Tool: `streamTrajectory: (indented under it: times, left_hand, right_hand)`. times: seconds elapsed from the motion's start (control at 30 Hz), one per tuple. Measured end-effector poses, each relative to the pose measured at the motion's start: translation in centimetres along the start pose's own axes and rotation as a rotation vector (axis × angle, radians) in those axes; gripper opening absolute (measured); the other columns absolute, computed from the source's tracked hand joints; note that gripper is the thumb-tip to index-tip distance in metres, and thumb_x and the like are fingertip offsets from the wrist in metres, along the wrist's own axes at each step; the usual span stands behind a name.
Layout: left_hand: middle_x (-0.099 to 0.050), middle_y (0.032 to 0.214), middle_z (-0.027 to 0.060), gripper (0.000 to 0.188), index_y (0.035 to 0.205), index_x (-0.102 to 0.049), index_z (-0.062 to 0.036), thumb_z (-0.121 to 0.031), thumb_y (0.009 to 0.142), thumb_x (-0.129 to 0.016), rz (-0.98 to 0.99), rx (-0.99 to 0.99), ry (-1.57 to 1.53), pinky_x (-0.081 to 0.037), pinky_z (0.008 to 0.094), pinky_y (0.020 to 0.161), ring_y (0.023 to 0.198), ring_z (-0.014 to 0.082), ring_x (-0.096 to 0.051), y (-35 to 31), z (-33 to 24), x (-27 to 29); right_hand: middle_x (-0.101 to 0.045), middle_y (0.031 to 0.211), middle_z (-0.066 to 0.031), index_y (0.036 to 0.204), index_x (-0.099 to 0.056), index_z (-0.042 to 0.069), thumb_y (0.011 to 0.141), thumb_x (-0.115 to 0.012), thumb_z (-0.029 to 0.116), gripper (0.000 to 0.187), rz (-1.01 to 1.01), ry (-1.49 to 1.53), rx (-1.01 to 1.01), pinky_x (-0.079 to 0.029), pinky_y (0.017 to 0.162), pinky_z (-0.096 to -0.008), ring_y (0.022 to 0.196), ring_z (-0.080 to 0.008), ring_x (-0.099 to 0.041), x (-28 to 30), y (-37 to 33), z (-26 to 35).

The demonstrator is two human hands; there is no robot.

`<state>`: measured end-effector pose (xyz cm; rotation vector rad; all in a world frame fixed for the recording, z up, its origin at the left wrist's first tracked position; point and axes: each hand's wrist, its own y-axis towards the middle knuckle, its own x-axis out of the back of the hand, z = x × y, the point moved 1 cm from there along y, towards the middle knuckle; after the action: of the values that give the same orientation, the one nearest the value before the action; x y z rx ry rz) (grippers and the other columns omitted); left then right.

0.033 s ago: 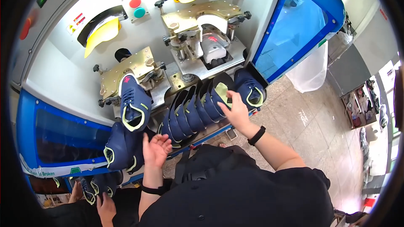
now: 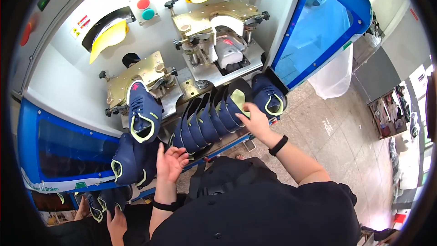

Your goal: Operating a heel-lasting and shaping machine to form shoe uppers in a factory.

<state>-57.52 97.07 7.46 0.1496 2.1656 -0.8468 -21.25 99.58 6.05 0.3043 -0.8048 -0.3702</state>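
Note:
A row of nested navy shoe uppers (image 2: 207, 123) with pale green linings stands along the ledge in front of me. At its right end, my right hand (image 2: 256, 120) has thumb and fingers closed on the rim of the last shoe upper (image 2: 237, 100). My left hand (image 2: 171, 163) is open, palm up with fingers half curled, beside the row's left end, holding nothing. Left of the row, a laced navy shoe (image 2: 144, 111) lies against the left press mould (image 2: 136, 75). Below it are more navy shoes (image 2: 127, 157). Another laced shoe (image 2: 268, 95) stands at the right end.
Behind the ledge is the right press mould (image 2: 218, 27). Yellow-and-navy pieces (image 2: 109, 41) hang on the machine wall near red and green buttons (image 2: 148, 14). Blue-framed side panels (image 2: 314, 32) flank the machine. At lower left, a co-worker's hands (image 2: 117, 225) hold dark shoes (image 2: 107, 200).
The fingers of my right hand have come down and closed on the last upper's rim. My left hand has barely shifted. The co-worker's hand has moved slightly.

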Motion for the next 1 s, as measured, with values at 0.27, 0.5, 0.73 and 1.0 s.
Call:
streamTrajectory:
  times: [0.27,0.5,0.73,1.0]
  left_hand:
    - [-0.069,0.098,0.0184,0.054,0.08,-0.062,-0.0008,-0.04,0.105,-0.036,0.388,0.083,0.64,-0.056,0.0328,0.079,0.092,0.0258,-0.069,1.3,1.2,-10.7]
    - [-0.057,0.133,0.0106,0.047,0.137,-0.047,-0.004,-0.034,0.101,-0.051,0.618,-0.303,0.518,-0.04,0.043,0.108,0.126,0.0258,-0.052,0.9,4.4,-16.7]
    - [-0.065,0.118,0.0097,0.031,0.126,-0.056,-0.004,-0.02,0.1,-0.054,0.42,-0.536,-0.025,-0.053,0.0478,0.093,0.109,0.0277,-0.064,-2.8,-3.0,-16.5]
    - [-0.054,0.134,0.0151,0.06,0.145,-0.037,-0.0112,-0.049,0.099,-0.046,0.343,-0.725,-0.046,-0.044,0.0481,0.101,0.121,0.0302,-0.055,-7.4,-5.0,-12.3]
  right_hand:
    - [-0.066,0.087,-0.0079,0.102,-0.063,0.004,0.101,-0.046,0.025,0.027,-0.095,0.372,-0.325,-0.048,0.067,-0.026,0.08,-0.0095,-0.062,7.0,1.9,-5.3]
    - [-0.064,0.094,-0.0069,0.11,-0.06,0.003,0.101,-0.044,0.025,0.029,0.218,1.561,-0.828,-0.054,0.062,-0.0304,0.079,-0.0159,-0.063,10.6,1.0,8.1]
    - [-0.065,0.1,-0.0092,0.11,-0.059,0.005,0.083,-0.071,0.004,0.029,-0.032,0.656,0.505,-0.05,0.062,-0.0288,0.07,-0.0178,-0.06,7.1,4.1,15.9]
    - [-0.063,0.089,-0.0117,0.094,-0.06,0.004,0.071,-0.081,0.016,0.033,0.233,0.35,1.032,-0.052,0.07,-0.0386,0.08,-0.0314,-0.063,4.1,10.9,25.5]
